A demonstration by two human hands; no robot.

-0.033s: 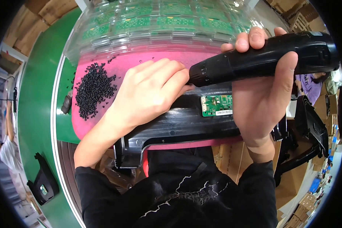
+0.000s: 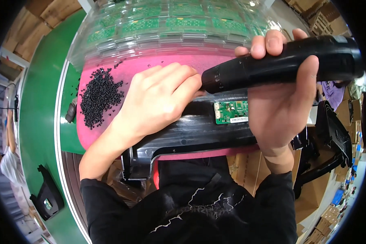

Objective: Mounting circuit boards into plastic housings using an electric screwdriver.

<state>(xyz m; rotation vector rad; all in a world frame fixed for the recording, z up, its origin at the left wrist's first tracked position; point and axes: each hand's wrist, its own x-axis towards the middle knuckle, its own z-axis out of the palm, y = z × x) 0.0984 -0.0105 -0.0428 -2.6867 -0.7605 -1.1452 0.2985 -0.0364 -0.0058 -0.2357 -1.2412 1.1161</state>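
Observation:
My right hand (image 2: 278,110) is wrapped round a black electric screwdriver (image 2: 272,65), held level above the work with its nose pointing left. At that nose, the fingers of my left hand (image 2: 160,95) are pinched together; what they hold is hidden behind the knuckles. Under both hands lies a long black plastic housing (image 2: 183,140), slightly glossy. A green circuit board (image 2: 232,112) with a white connector sits in it, partly covered by my right hand. To the left, a heap of small black screws (image 2: 99,97) is spread on a pink mat (image 2: 89,136).
Stacked clear plastic trays (image 2: 158,34) with green circuit boards stand behind the mat. A black plastic part (image 2: 49,199) lies on the green surface (image 2: 38,101) at left. More black parts (image 2: 333,138) are at right, near cardboard boxes (image 2: 313,203). Another person (image 2: 10,164) is at far left.

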